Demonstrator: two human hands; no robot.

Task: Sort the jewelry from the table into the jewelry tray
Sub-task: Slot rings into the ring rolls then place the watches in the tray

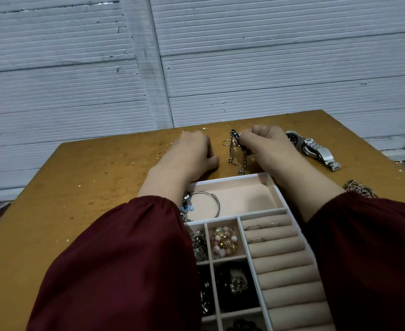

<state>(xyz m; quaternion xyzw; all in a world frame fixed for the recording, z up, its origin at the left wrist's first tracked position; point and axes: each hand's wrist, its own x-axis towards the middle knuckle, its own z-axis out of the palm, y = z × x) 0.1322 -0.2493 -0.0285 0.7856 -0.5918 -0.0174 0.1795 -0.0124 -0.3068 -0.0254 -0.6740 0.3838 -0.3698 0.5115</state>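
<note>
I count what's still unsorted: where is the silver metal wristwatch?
In the head view, the silver metal wristwatch lies on the brown table, far right, just beyond the right hand.

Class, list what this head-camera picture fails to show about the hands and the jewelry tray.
- Left hand: knuckles face the camera, so any grasp is hidden.
- White jewelry tray: left compartments covered by the dark red sleeve; near end cut off by the bottom edge.
- Silver chain bracelet: top hidden inside the right hand.

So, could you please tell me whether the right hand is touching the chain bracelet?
Touching. The head view shows the right hand pinching the top of the chain bracelet, whose links hang down from the fingers toward the table.
</note>
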